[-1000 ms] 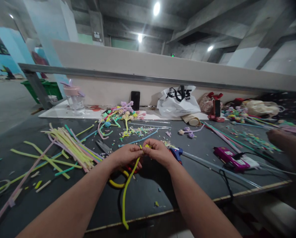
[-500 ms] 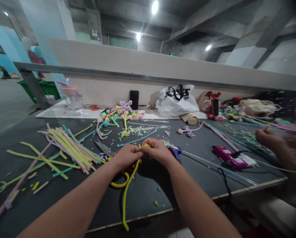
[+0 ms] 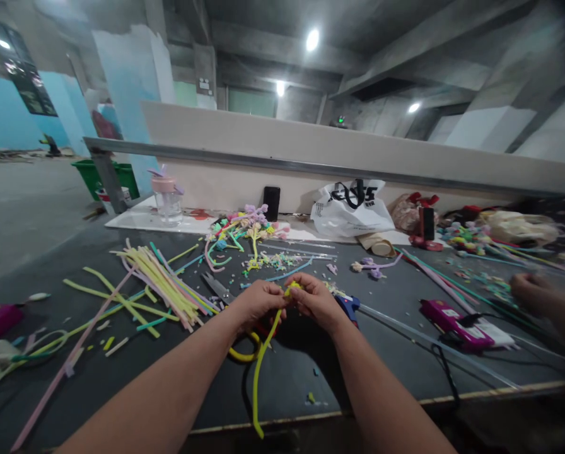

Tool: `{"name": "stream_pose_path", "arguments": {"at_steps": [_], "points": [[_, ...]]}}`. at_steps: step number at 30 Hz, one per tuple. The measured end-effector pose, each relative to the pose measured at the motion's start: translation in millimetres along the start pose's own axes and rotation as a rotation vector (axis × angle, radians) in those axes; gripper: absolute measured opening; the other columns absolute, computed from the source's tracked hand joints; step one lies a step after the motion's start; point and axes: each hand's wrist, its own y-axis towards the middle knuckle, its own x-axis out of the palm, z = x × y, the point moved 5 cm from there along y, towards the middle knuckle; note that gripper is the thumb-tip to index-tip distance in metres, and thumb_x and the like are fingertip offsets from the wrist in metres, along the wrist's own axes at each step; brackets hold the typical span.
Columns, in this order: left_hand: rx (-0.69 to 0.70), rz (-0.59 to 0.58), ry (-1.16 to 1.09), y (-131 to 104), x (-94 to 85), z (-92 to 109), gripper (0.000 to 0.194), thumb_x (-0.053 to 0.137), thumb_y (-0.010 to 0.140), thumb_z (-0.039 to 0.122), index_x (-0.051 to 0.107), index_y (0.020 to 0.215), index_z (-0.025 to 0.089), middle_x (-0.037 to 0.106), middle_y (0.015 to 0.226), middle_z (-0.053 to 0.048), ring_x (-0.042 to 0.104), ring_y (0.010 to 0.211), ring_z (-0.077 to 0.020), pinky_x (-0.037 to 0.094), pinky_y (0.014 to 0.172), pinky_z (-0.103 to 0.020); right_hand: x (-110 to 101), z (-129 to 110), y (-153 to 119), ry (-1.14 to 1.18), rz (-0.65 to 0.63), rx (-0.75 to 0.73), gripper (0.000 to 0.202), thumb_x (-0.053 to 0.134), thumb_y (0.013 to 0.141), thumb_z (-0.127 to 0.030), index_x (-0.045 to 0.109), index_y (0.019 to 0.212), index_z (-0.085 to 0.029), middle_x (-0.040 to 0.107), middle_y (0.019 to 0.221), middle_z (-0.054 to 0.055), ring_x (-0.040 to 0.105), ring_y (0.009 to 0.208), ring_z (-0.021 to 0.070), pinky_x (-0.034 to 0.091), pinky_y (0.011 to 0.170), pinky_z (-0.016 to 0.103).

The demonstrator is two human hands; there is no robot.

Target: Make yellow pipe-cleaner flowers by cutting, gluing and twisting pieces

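Observation:
My left hand (image 3: 263,302) pinches a yellow pipe cleaner (image 3: 260,372), whose long end hangs down toward the table's front edge. Close beside it, my right hand (image 3: 311,301) is closed on the top of the same stem, where a small yellow bunched piece (image 3: 292,288) shows between the fingertips. How that piece joins the stem is partly hidden by the fingers. Scissors with yellow handles (image 3: 245,357) lie under my left wrist, their blades (image 3: 216,287) pointing away to the left. A blue glue gun (image 3: 349,308) rests just right of my right hand.
A bundle of pastel pipe cleaners (image 3: 162,280) lies on the left of the dark table. Finished fuzzy flowers (image 3: 251,221) are heaped behind my hands. Farther right are a white bag (image 3: 351,208), a magenta power strip (image 3: 455,325) and a co-worker's hand (image 3: 533,293).
The view has swung left, so the scene sits farther right and lower. Both hands keep hold of the yellow pipe cleaner, and more of its yellow bunched top shows between my fingers.

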Motion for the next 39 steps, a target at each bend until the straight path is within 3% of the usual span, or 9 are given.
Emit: {"name": "stream_pose_path", "arguments": {"at_steps": [4,8,11,16,19,22,29,34,39], "points": [[0.14,0.167,-0.1,-9,-26.5,30,0.025,0.064,0.065,0.036,0.059,0.064,0.012,0.056,0.048,0.003,0.048,0.041,-0.008,0.037,0.044,-0.02,2,-5,4,-0.126,0.143,-0.011,0.049,0.019,0.083,-0.059,0.036,0.112,-0.023,0.048,0.064,-0.003,0.035,0.038,0.009,0.03,0.037,0.022],[0.275,0.339,-0.216,-36,-54.0,69,0.023,0.061,0.07,0.034,0.057,0.073,0.012,0.055,0.055,0.004,0.05,0.046,-0.0062,0.041,0.05,-0.019,37,-10,6,-0.403,0.101,0.041,0.027,0.049,0.076,-0.041,0.049,0.094,-0.021,0.048,0.06,-0.002,0.044,0.051,0.0139,0.036,0.049,0.027],[0.333,0.363,-0.27,-71,-54.6,82,0.022,0.061,0.071,0.034,0.056,0.075,0.013,0.054,0.056,0.004,0.052,0.048,-0.0068,0.043,0.051,-0.019,77,-19,2,-0.603,-0.051,0.047,0.026,0.064,0.06,-0.025,0.056,0.085,-0.02,0.055,0.072,0.002,0.051,0.071,0.0191,0.039,0.065,0.031],[0.235,0.377,-0.326,-125,-43.4,35,0.025,0.059,0.073,0.037,0.054,0.072,0.013,0.047,0.049,0.006,0.042,0.036,-0.004,0.03,0.035,-0.015,106,-27,4,-0.791,-0.228,0.121,0.049,0.065,0.048,-0.013,0.056,0.096,-0.018,0.058,0.095,0.009,0.053,0.09,0.0271,0.038,0.073,0.035],[0.124,0.445,-0.357,-142,-44.9,1,0.026,0.058,0.073,0.04,0.055,0.071,0.013,0.045,0.048,0.007,0.037,0.032,-0.0024,0.02,0.031,-0.014,103,-25,15,-0.794,-0.318,0.181,0.066,0.064,0.046,-0.011,0.05,0.11,-0.02,0.059,0.095,0.008,0.056,0.084,0.0273,0.041,0.065,0.034],[0.11,0.498,-0.338,-151,-47.4,-10,0.027,0.059,0.072,0.04,0.056,0.072,0.013,0.045,0.046,0.007,0.036,0.031,-0.0015,0.017,0.031,-0.013,92,-25,23,-0.716,-0.406,0.256,0.077,0.065,0.049,-0.016,0.04,0.122,-0.021,0.06,0.09,0.007,0.058,0.072,0.0225,0.042,0.056,0.03],[0.173,0.552,-0.322,-152,-41.3,-15,0.031,0.06,0.071,0.043,0.058,0.071,0.012,0.046,0.045,0.007,0.037,0.033,-0.001,0.02,0.034,-0.012,67,-43,-27,-0.305,-0.631,0.398,0.027,0.053,0.066,-0.036,0.052,0.083,-0.016,0.053,0.058,-0.002,0.053,0.048,0.0112,0.044,0.047,0.024],[0.182,0.544,-0.367,-147,-29.6,-23,0.029,0.06,0.072,0.041,0.058,0.071,0.012,0.046,0.046,0.006,0.036,0.035,-0.0009,0.022,0.035,-0.012,65,-44,-79,0.387,-0.407,0.372,0.049,0.067,0.053,-0.02,0.047,0.098,-0.019,0.056,0.088,0.004,0.058,0.077,0.0175,0.049,0.06,0.029],[0.191,0.526,-0.353,-143,-12.3,-20,0.029,0.061,0.072,0.042,0.058,0.073,0.013,0.047,0.047,0.006,0.036,0.035,-0.0009,0.024,0.035,-0.012,62,-35,-105,0.171,-0.038,0.186,0.065,0.067,0.061,-0.032,0.034,0.116,-0.026,0.048,0.08,-0.002,0.05,0.066,0.0132,0.047,0.058,0.027]]}}
